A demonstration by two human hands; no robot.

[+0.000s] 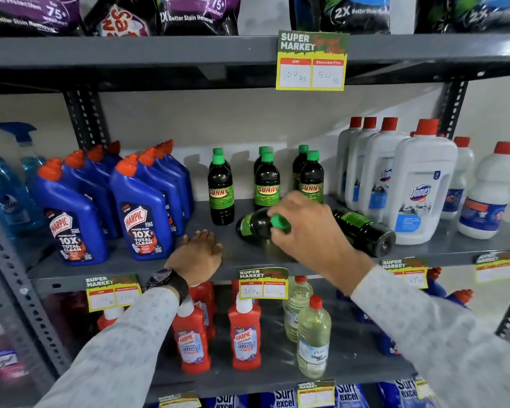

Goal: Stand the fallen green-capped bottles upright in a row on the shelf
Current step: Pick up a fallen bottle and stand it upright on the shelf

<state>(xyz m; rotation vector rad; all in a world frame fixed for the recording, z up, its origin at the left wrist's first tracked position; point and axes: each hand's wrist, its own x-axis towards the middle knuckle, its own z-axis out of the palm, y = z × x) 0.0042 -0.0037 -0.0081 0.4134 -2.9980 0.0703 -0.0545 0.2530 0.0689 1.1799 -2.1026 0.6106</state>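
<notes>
Head view — near, facing shelf (442,245)

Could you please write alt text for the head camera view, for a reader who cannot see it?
A right hand grips the green cap of a fallen Sunny bottle on a grey shelf, a second fallen bottle beside it. The left hand rests open nearby; six Sunny bottles stand behind.

Six dark green-capped bottles (221,191) upright on grey shelf (130,260), two fallen bottles (365,231) lying sideways
</notes>
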